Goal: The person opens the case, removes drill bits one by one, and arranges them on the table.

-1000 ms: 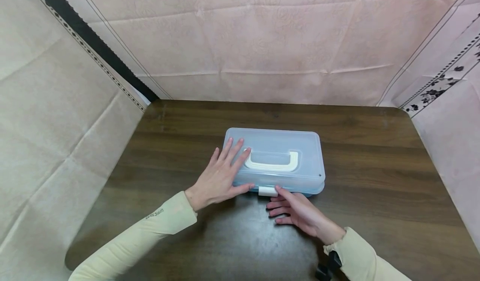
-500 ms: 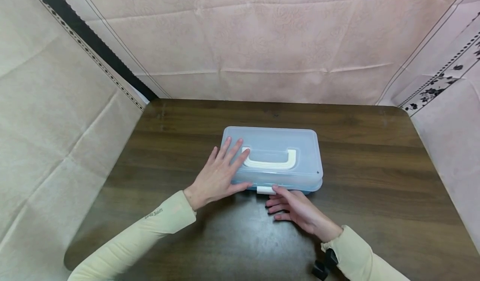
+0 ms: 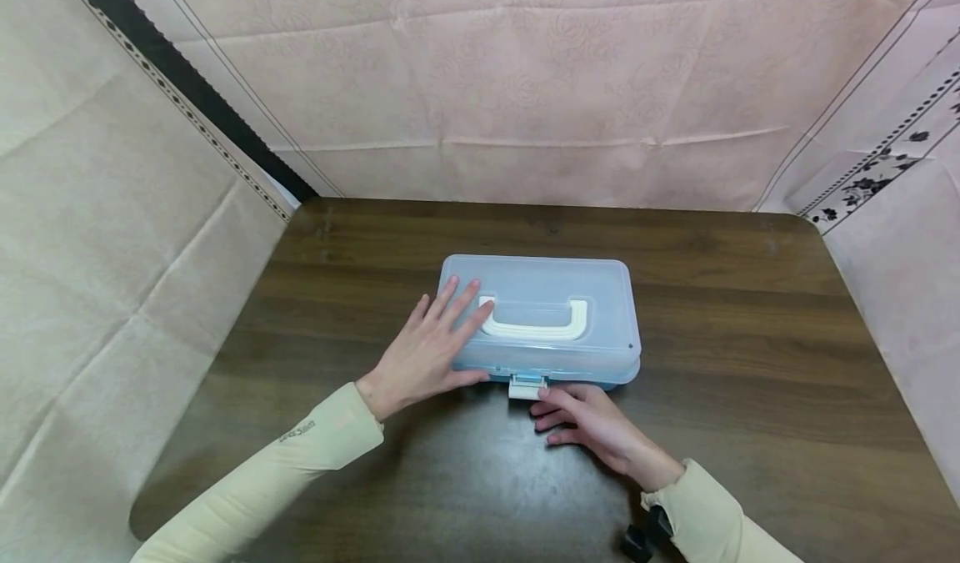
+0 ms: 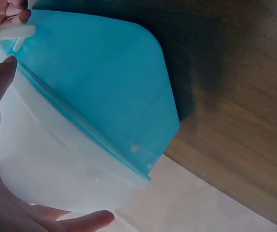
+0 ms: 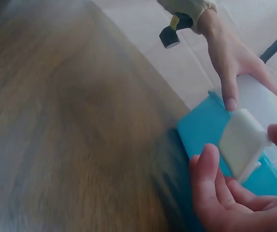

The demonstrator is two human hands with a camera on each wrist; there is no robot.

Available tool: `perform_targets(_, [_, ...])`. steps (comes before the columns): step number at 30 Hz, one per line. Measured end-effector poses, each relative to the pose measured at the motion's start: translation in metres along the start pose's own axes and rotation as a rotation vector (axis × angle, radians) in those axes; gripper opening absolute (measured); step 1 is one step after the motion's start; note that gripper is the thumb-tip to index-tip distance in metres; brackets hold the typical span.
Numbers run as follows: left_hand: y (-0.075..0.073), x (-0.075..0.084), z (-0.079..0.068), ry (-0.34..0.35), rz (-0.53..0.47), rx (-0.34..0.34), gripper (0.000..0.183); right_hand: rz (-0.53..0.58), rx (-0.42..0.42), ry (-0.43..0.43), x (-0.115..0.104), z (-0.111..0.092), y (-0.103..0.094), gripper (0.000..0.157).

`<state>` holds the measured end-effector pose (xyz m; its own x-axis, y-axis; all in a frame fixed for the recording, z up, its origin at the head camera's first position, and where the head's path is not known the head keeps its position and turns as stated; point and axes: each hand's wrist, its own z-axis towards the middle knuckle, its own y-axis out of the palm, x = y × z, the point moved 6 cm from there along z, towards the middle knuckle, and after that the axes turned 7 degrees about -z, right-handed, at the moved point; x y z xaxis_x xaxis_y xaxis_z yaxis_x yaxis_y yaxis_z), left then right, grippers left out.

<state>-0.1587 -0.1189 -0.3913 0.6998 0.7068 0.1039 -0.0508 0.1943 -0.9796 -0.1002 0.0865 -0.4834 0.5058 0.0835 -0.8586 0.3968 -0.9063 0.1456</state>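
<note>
Now the white latch has swung outward at the right hand.

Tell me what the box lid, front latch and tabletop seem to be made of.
Box lid: likely plastic, smooth and milky, judging by its translucent look and rounded, molded corners.
Front latch: probably hard plastic, white, opaque, with molded edges.
Tabletop: brown wood or wood-look laminate; grain streaks show, and soft glare suggests a satin finish.
</note>
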Motion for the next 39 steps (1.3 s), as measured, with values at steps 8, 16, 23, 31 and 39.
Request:
perform_targets(8, [-0.001, -0.002, -0.002, 0.011, -0.01, -0.015, 0.096, -0.212, 0.051, -0.051, 0.001, -0.002, -0.004, 0.046])
perform_targets(16, [-0.001, -0.002, -0.003, 0.021, -0.007, -0.009, 0.096, -0.297, 0.057, -0.087, 0.005, 0.0, -0.004, 0.038])
perform_targets(23, [-0.001, -0.002, -0.002, 0.028, 0.007, -0.002, 0.096, -0.46, 0.115, -0.181, 0.002, -0.001, -0.007, 0.025])
perform_targets(31, [-0.002, -0.001, -0.002, 0.03, -0.006, 0.0, 0.095, -0.828, 0.277, -0.29, -0.004, -0.002, -0.01, 0.012])
perform_targets(39, [-0.003, -0.001, -0.003, 0.03, -0.018, 0.003, 0.095, -0.907, 0.288, -0.318, -0.009, -0.006, -0.012, 0.01])
